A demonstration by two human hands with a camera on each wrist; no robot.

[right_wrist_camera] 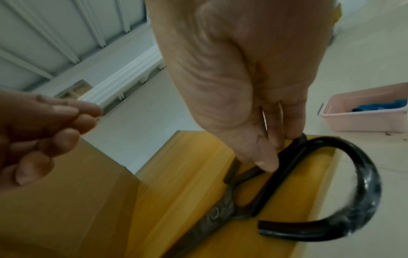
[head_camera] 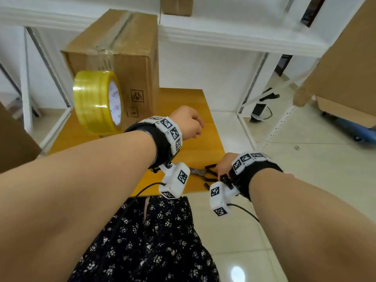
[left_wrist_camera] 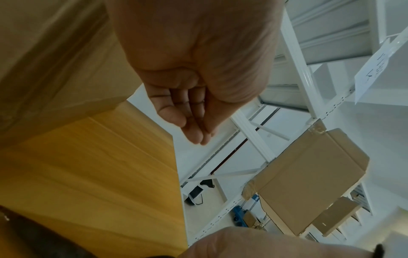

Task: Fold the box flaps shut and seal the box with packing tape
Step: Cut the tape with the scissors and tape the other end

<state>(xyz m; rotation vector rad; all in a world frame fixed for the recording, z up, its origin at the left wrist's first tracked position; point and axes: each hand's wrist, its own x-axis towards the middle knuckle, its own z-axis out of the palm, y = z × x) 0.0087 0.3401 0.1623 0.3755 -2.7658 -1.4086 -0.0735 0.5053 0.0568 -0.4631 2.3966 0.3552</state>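
Note:
A tall cardboard box (head_camera: 114,47) stands on the yellow wooden table (head_camera: 183,102), its top flaps down with clear tape along the seam and down the front. A yellow tape roll (head_camera: 95,102) stands on edge in front of it. My left hand (head_camera: 188,124) hovers above the table to the right of the box, fingers curled with the thumb against them (left_wrist_camera: 192,122); nothing shows between them. At the table's front right corner, my right hand (head_camera: 223,163) pinches one black handle loop of the scissors (right_wrist_camera: 364,183), which lie on the table with their metal blades (head_camera: 196,171) pointing left.
White metal shelving (head_camera: 223,33) surrounds the table at the back and right. A large cardboard box (head_camera: 345,68) sits at the right above a blue trolley (head_camera: 345,127). A pink bin (right_wrist_camera: 364,115) stands on the tiled floor.

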